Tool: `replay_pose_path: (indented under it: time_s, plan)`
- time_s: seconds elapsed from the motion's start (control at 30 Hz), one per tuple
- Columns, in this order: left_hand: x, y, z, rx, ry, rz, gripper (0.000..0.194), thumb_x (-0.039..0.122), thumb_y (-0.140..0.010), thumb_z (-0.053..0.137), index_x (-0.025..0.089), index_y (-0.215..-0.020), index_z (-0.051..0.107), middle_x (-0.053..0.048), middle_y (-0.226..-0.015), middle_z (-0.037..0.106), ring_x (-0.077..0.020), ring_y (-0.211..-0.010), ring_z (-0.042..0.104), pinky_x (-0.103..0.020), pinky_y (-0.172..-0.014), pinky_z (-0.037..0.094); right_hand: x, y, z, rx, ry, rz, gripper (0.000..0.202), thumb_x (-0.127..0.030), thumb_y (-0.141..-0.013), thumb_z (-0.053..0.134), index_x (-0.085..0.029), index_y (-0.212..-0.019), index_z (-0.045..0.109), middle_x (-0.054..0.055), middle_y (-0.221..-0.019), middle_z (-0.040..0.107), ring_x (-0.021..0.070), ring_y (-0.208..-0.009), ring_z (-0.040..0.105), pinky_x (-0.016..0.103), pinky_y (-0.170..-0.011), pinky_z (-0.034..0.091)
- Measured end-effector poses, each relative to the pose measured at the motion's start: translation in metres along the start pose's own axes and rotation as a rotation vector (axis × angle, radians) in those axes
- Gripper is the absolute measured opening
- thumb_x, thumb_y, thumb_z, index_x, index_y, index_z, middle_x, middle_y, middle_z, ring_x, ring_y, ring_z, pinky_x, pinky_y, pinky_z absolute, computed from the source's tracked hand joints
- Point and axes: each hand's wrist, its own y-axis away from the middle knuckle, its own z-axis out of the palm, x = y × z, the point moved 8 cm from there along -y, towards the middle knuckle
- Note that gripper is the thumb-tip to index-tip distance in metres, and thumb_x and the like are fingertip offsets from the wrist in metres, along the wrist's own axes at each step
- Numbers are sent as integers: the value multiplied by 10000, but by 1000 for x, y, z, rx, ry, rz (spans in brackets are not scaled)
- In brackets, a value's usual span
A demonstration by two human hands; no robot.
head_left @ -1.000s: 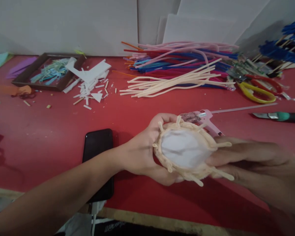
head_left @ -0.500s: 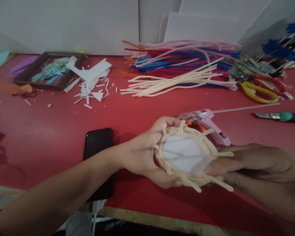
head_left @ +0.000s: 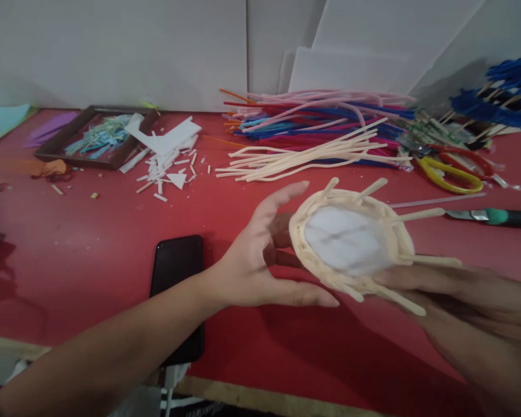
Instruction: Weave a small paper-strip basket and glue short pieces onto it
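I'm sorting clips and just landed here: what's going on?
The right hand holds a round cream woven piece, white in the middle, with spokes sticking out. The left hand is open at its other side; whether it touches is hard to tell. Cream pipe cleaners lie behind on the red table, with a utility knife to the right and a black phone to the left.
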Motion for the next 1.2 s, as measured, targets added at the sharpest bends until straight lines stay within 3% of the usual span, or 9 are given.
replay_pose_path:
  time_s: [0.07,0.13,0.33,0.5,0.67,0.77,0.87,1.03,1.2]
  plan:
    - [7,3,-3,84,-92,104,918,188,-659,903,339,-1417,407,-75,-1442,552,-295,-1234,655,-415,-903,612,-4,3,4,-33,-41,-82,261,-275,-922,663,-487,-1058,733,-144,-848,798,113,-667,760,170,-594,626]
    - [14,7,-6,164,-169,200,861,190,-653,915,326,-1383,478,-79,-1513,489,-286,-1229,655,-397,-913,611,-9,5,6,-54,15,-138,293,-219,-946,617,-457,-1093,706,-129,-890,802,116,-715,769,172,-624,626]
    - [24,12,-3,157,-192,283,886,167,-654,922,372,-1409,507,-43,-1326,657,-253,-1087,720,-382,-913,618,-37,4,13,-88,226,-357,210,-299,-1002,512,-365,-927,696,-55,-692,759,139,-524,696,196,-522,579]
    - [30,14,1,163,-305,382,941,229,-638,937,372,-1450,484,-58,-1366,623,-310,-1142,703,-430,-907,619,-39,10,13,-56,251,-398,239,-290,-1029,461,-335,-930,673,-32,-683,756,136,-546,707,185,-547,576]
    - [22,16,7,160,-282,449,1085,272,-630,939,374,-1520,327,-84,-1506,492,-355,-1351,557,-523,-1096,509,-33,19,19,-87,204,-354,213,-275,-1034,467,-291,-975,671,2,-780,785,126,-619,738,167,-589,589]
    - [23,15,5,197,-309,486,1098,284,-623,948,355,-1512,307,-103,-1477,503,-340,-1345,561,-516,-1126,484,-36,16,22,-73,201,-324,244,-256,-1023,466,-282,-898,673,7,-715,756,132,-555,713,179,-520,575]
    - [28,14,4,208,-359,520,1032,321,-622,952,335,-1468,363,-101,-1404,554,-316,-1271,613,-493,-1075,520,-40,13,25,-54,209,-320,262,-124,-974,487,-300,-971,681,-8,-764,778,146,-633,750,193,-557,597]
    - [17,13,-5,328,-346,420,901,456,-609,936,314,-1375,483,-73,-1290,615,-335,-1243,607,-549,-1057,505,-36,15,26,-23,180,-297,327,-80,-943,544,-331,-1120,655,-48,-841,782,126,-683,747,191,-590,601]
    - [9,12,-9,354,-251,320,901,367,-580,943,275,-1349,483,-101,-1345,608,-327,-1261,601,-492,-1078,499,-38,13,33,-40,200,-304,334,-102,-961,509,-333,-1153,653,-41,-819,772,127,-686,744,195,-600,610]
